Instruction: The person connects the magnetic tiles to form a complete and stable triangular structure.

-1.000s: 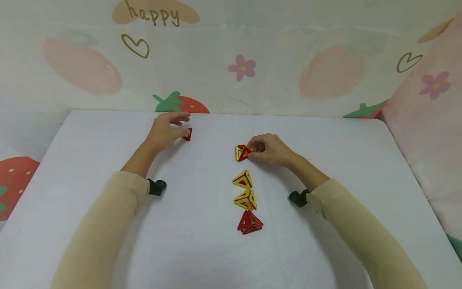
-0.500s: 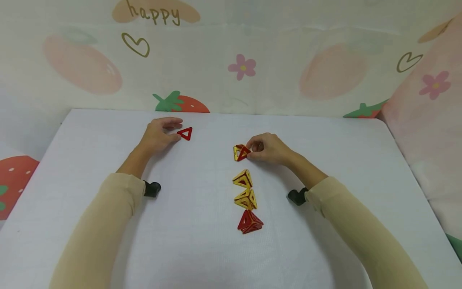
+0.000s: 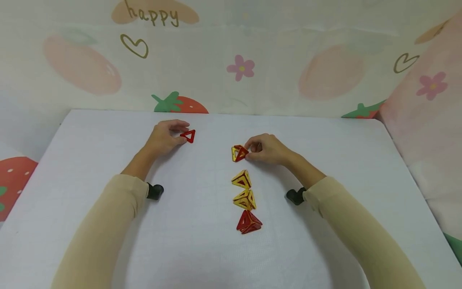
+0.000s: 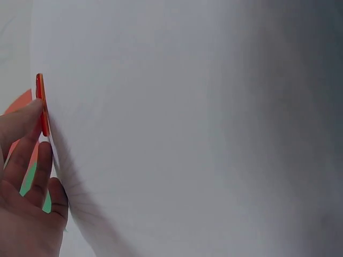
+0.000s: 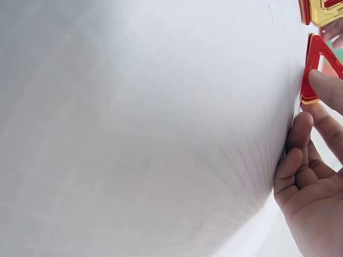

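Note:
My left hand (image 3: 164,134) pinches a red triangular magnetic tile (image 3: 193,136) with an open centre, near the far side of the table. In the left wrist view the tile (image 4: 39,88) appears edge-on, the thumb against one face. Right of it, my right hand (image 3: 268,149) pinches the right side of a small red-and-yellow shape of triangular tiles (image 3: 241,154). Its thumb presses a red tile (image 5: 309,88) in the right wrist view; fingers partly hide the shape. Nearer to me are two yellow pyramids (image 3: 242,179) and a red pyramid (image 3: 249,222), in a line.
A white-covered table (image 3: 202,249) lies beneath everything. Behind it hangs a printed curtain (image 3: 270,40), with a pink patterned cloth (image 3: 422,120) on the right. Dark wrist devices (image 3: 156,192) stick out by both cuffs.
The left hand drew slightly left with its thumb at the red tile's corner, then came back right, and the tile sits slightly further right. The right hand and its shape shifted slightly left.

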{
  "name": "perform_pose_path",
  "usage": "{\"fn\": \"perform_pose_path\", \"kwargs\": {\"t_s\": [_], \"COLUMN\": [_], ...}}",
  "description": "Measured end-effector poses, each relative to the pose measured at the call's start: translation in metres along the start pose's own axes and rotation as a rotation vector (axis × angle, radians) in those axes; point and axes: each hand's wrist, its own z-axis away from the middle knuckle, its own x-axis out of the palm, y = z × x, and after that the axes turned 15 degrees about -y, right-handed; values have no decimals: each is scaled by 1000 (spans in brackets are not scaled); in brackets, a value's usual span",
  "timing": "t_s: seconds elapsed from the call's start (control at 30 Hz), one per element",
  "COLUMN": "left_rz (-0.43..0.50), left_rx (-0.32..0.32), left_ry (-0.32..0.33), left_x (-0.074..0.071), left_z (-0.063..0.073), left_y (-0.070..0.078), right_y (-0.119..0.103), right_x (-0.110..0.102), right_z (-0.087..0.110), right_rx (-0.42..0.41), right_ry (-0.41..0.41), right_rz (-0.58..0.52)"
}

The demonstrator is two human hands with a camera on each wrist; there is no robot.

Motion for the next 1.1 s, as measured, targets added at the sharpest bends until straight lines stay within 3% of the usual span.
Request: {"fn": "perform_pose_path", "kwargs": {"t_s": [0.47,1.1], "left_rz": [-74,-120], "left_rx": [89,115], "left_ry": [-110,-206], "left_x": [28,51], "left_z": [-8,-18], "left_y": [19,39], "right_y": [0,-1], "right_x": [1,-1], "right_z": [1,-1], "right_rx": [25,28], "right_ry": [-3,-20], "right_rz": [-12,-20]}}
